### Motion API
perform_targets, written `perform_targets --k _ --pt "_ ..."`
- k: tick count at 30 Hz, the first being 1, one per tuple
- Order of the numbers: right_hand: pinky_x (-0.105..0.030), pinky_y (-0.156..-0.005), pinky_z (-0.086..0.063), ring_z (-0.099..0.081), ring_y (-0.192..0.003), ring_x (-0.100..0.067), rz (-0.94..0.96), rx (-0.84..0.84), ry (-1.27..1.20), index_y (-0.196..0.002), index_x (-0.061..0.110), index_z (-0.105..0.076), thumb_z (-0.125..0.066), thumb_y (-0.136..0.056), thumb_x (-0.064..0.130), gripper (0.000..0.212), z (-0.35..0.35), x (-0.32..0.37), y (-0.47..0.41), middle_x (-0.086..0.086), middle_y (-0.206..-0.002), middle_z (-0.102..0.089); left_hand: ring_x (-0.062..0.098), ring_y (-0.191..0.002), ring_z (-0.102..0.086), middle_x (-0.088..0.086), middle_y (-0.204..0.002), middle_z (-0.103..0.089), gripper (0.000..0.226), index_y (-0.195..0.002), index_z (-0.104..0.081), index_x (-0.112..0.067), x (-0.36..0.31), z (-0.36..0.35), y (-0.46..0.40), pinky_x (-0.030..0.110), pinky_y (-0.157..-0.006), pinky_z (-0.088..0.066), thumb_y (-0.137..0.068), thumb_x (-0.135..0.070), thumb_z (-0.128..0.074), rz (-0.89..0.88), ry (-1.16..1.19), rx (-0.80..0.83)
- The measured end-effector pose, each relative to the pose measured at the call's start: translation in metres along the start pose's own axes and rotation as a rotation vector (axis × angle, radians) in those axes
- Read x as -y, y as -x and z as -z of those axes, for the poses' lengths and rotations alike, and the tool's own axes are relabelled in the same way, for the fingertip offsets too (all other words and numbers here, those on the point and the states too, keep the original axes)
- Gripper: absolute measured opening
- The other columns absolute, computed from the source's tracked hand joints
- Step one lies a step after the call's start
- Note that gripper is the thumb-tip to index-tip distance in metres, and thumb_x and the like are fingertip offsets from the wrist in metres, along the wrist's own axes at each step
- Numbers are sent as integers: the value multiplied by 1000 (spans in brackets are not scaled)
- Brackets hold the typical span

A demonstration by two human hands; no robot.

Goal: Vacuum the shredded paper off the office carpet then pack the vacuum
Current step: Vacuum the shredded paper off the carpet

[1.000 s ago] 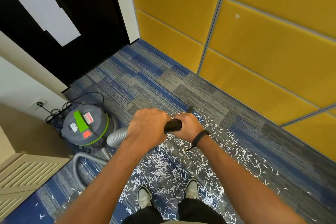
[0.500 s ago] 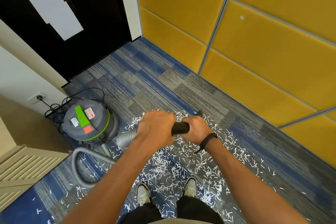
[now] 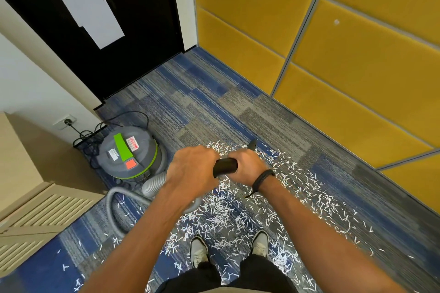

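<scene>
Grip: my left hand point(image 3: 190, 169) and right hand point(image 3: 246, 166) both curl round the black wand handle point(image 3: 225, 166).
Technique: I judge slow overlapping passes across the shredded paper point(image 3: 238, 216) best, nozzle tip point(image 3: 252, 144) kept low.

The canister vacuum point(image 3: 129, 154) stands on the carpet point(image 3: 202, 107) left of the hands, near the wall socket point(image 3: 64, 121), with shredded paper point(image 3: 238, 216) strewn around the shoes point(image 3: 198, 251), the padded wall point(image 3: 357, 66) to the right

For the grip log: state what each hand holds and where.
Both hands grip the vacuum wand: left hand at the hose end, right hand farther along its black handle.
</scene>
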State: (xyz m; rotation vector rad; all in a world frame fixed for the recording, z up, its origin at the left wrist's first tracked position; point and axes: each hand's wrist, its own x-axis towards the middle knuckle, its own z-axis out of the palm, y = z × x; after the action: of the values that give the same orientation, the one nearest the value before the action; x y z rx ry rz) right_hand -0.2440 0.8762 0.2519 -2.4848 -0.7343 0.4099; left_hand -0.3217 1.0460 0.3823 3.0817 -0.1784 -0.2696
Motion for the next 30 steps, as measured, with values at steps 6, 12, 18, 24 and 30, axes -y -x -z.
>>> perform_targets --k 6,12,18,24,30 --pt "-29 -62 -51 -62 -66 -13 -59 -29 -25 -81 20 -69 -67 -73 41 22 -16 11 16 6 -71 -68 18 -72 -54 -9 -81 -63 27 -111 -69 -34 13 -7 11 31 -66 -42 -83 -37 -72 -55 37 29" --pt "-26 -59 -42 -54 -63 -10 -148 -68 -6 -67 40 -51 -80 -73 32 30 -20 5 42 13 -66 -60 17 -73 -56 -9 -82 -65 28 -111 -70 -34 5 -21 11 32 -65 -42 -84 -39 -75 -129 86 54" --pt "-35 -66 -53 -60 -70 -10 -173 -63 10 -85 26 -70 -72 -74 41 18 -24 -11 61 9 -73 -67 15 -71 -57 -11 -79 -61 34 -116 -71 -36 -10 -30 13 29 -66 -43 -83 -39 -79 -163 112 23" --pt "-27 -64 -47 -60 -67 -10 -141 -84 13 -76 25 -66 -74 -72 23 10 -8 -20 57 9 -69 -65 13 -70 -54 -12 -75 -55 34 -118 -70 -37 -24 -28 8 29 -66 -41 -85 -36 -79 -136 124 -2" --pt "-7 -58 -32 -51 -59 4 -107 -102 -37 -71 36 -58 -78 -74 21 25 -3 -24 48 18 -61 -55 16 -74 -57 -11 -79 -60 26 -107 -70 -34 -33 -22 0 31 -66 -42 -83 -37 -78 -69 106 47"
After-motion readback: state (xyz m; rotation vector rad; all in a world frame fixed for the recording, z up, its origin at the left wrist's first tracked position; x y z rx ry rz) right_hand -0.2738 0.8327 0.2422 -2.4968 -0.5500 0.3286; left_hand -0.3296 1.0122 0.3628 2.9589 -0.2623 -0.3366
